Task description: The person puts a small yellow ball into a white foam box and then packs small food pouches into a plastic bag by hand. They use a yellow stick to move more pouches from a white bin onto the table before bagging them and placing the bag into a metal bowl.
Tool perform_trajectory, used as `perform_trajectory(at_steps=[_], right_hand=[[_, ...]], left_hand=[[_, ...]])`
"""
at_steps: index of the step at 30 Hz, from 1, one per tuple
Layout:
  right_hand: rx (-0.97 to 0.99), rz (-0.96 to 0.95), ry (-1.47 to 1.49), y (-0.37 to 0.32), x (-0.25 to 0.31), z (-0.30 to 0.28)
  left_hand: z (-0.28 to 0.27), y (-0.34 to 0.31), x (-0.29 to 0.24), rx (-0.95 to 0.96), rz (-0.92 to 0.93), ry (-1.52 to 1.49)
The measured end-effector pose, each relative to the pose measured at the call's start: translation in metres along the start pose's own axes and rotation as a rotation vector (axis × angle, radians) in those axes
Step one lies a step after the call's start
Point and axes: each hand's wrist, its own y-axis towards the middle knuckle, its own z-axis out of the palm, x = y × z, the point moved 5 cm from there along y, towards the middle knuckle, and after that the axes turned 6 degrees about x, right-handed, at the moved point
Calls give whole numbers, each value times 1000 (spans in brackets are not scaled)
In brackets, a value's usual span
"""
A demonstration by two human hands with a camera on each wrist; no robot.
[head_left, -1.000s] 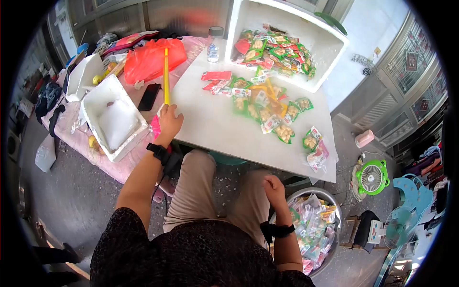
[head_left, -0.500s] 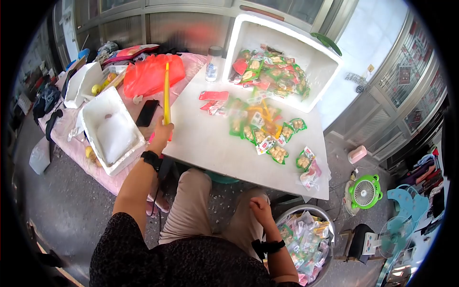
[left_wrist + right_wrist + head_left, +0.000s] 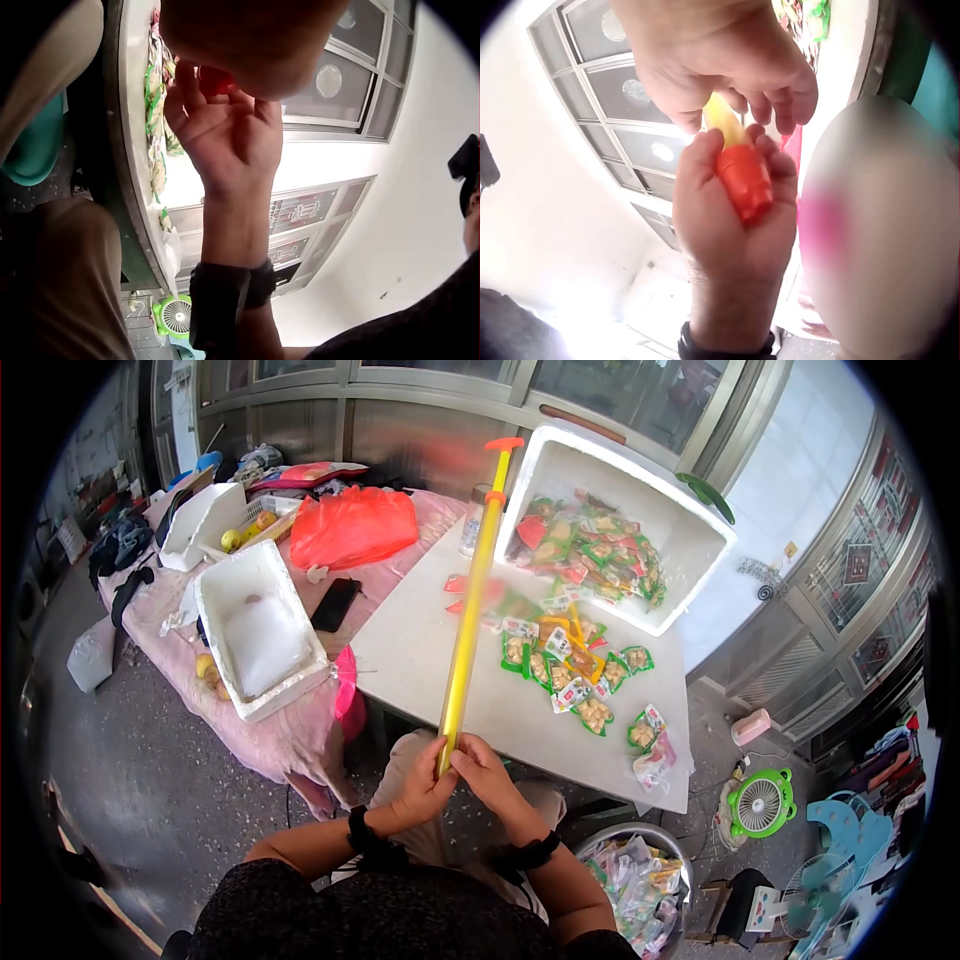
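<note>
Yellow tube (image 3: 467, 630) is gripped low down by L hand (image 3: 428, 785), w/ red end piece (image 3: 744, 180) nested in that palm & fingers curled round; tube is angled fwd & up from there. R hand (image 3: 488, 775) is seen just beside, fingers loosely spread; firm contact w/ tube can't be told. Judged risk: b/c tube is long & held only at its base, red top handle (image 3: 504, 444) might be swung into jar (image 3: 472, 535) or big foam box (image 3: 690, 560), both well ahead of hands, or loose packets (image 3: 592, 712) ahead-right might be swept about. Gap btwn handle & jar can't be judged. Any straight lowering fwd would prob. be blocked by worktop (image 3: 415, 660), ahead of both hands. Packed basin (image 3: 684, 857) is set right of R hand; phone (image 3: 336, 605), small foam box (image 3: 262, 660) & red bag (image 3: 355, 530) are laid ahead-left of L hand on pink cover (image 3: 275, 735).
</note>
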Motion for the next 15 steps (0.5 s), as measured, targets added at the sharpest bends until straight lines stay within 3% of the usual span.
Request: perform_trajectory(at_steps=[2,5,9,11,12,15], right_hand=[[29,94,177,-1,-3,13],[-69,108,303,-11,-6,6],[-190,107,274,-27,-19,-18],[-301,109,186,-35,-31,-36],[-337,98,179,-39,-32,-48],[-507,211,224,-52,-6,-88]], left_hand=[[6,-8,-1,34,107,106],[7,9,-27,235,13,77],[30,11,-18,378,-281,-257],[38,15,-28,540,-410,-320],[43,9,-1,382,-179,-135],[22,32,-3,334,166,396]])
